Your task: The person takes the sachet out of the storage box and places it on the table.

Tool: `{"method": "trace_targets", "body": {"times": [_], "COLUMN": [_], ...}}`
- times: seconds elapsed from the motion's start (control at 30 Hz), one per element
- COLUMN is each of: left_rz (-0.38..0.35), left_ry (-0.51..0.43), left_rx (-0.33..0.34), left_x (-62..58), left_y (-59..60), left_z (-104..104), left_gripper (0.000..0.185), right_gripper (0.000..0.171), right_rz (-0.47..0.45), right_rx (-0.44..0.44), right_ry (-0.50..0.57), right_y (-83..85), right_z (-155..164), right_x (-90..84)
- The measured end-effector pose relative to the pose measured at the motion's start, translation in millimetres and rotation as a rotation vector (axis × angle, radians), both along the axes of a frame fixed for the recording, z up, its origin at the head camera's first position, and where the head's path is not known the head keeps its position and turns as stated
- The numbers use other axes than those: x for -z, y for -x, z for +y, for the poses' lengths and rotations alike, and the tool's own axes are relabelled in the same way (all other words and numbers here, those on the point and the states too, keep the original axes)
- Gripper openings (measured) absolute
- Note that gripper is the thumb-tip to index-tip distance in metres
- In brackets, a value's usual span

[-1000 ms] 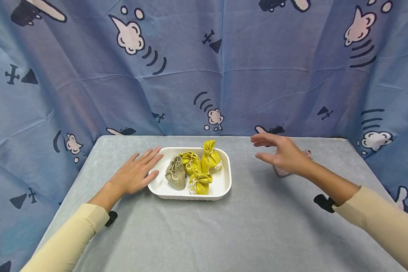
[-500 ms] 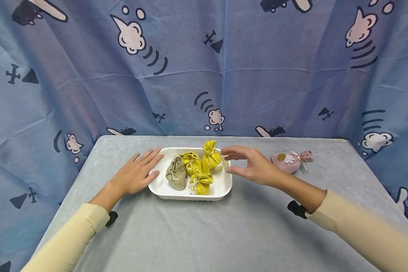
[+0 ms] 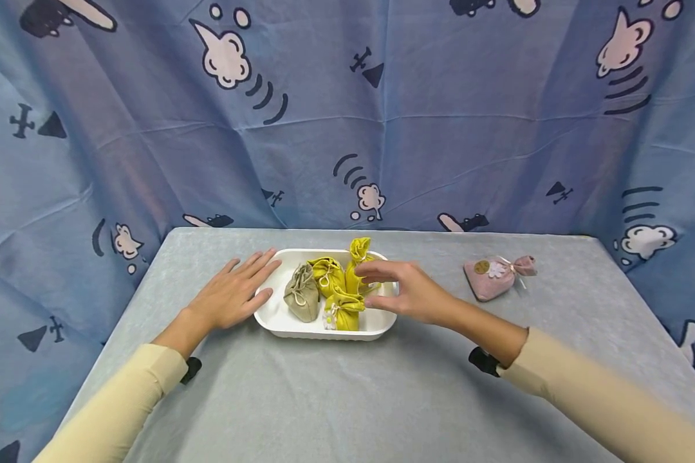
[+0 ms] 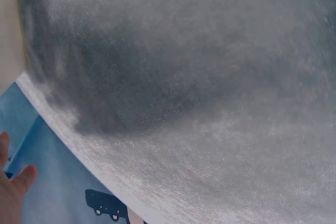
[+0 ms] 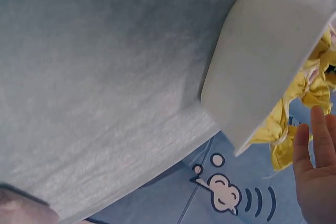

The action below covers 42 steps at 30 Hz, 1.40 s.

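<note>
Yellow pouch (image 3: 360, 265) in the white tray (image 3: 278, 318): right hand (image 3: 408, 292) reaches it, fingers loosely spread, maybe touching. Right wrist view only shows the tray's underside (image 5: 257, 56). Left hand (image 3: 231, 296) lies flat beside it.

Even, bright overhead light leaves soft shadows under the arms in the head view, whose edges bow outward, while both wrist views are close and grainy.
</note>
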<state>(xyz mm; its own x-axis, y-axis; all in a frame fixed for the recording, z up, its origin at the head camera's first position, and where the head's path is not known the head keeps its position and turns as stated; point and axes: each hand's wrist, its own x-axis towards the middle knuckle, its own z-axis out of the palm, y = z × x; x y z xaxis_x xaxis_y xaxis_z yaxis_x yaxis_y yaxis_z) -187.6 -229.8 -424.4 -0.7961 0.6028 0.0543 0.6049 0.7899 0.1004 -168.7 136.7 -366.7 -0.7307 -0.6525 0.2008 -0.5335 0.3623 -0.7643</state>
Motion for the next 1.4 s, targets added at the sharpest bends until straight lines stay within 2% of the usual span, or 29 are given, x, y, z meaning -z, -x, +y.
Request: {"method": "trace_targets", "body": {"times": [0.3,0.67,1.07,1.4], "left_rz": [-0.007,0.002,-0.005,0.0], "left_ry": [-0.007,-0.011,-0.008,-0.02], "left_rx": [-0.004,0.006,0.009,0.007], "left_x": [-1.0,-0.8,-0.3,0.4], "left_y": [0.1,1.3,1.4,1.1], "left_z": [-0.1,1.0,0.1,0.0], "left_gripper": [0.062,0.062,0.062,0.062], "right_gripper": [0.055,0.058,0.056,0.048], "right_rz": [-0.012,0.007,0.037,0.063], "right_rx": [-0.033,-0.072,-0.088,-0.085], "right_ry": [-0.022,-0.144,-0.215,-0.222], "right_y": [-1.7,-1.8,-5.9,-4.9], "right_z": [-15.6,-25.7,-37.0,-35.6], "right_x": [5.5,7.9,8.3,10.1]}}
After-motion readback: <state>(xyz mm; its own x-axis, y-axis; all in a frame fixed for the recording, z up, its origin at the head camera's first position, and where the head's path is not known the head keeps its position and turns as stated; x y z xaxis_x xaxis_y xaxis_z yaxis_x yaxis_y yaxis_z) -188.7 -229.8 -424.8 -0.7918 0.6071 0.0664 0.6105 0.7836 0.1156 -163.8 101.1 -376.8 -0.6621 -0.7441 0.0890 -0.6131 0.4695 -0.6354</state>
